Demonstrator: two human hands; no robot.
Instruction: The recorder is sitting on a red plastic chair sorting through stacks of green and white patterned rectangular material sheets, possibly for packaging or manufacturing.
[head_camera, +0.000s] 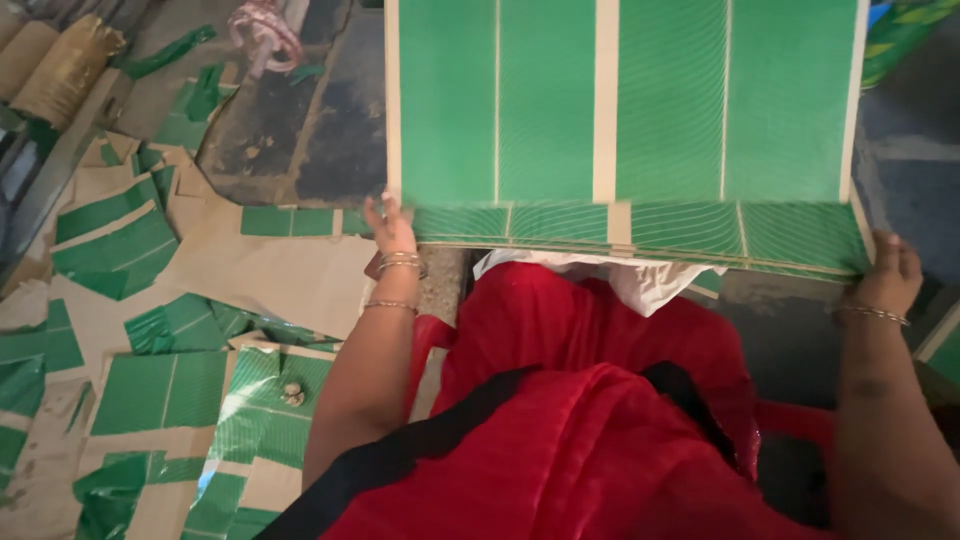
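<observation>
Currently: left hand (390, 228) & right hand (890, 275), fingers clamped on bottom corners of green printed sheet (620, 110), held over red-clad lap; bottom strip creased up. Paper offcuts (150, 330) litter the floor at left.

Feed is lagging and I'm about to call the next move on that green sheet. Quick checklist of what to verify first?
1. Left hand on the green sheet, near-left corner: ok.
2. Right hand on its near-right corner: ok.
3. Near edge folded evenly: ok, band looks level.
4. Sheet's far edge: cannot tell, out of frame.
5. Floor at left: not ok, littered with green and brown paper scraps.
</observation>
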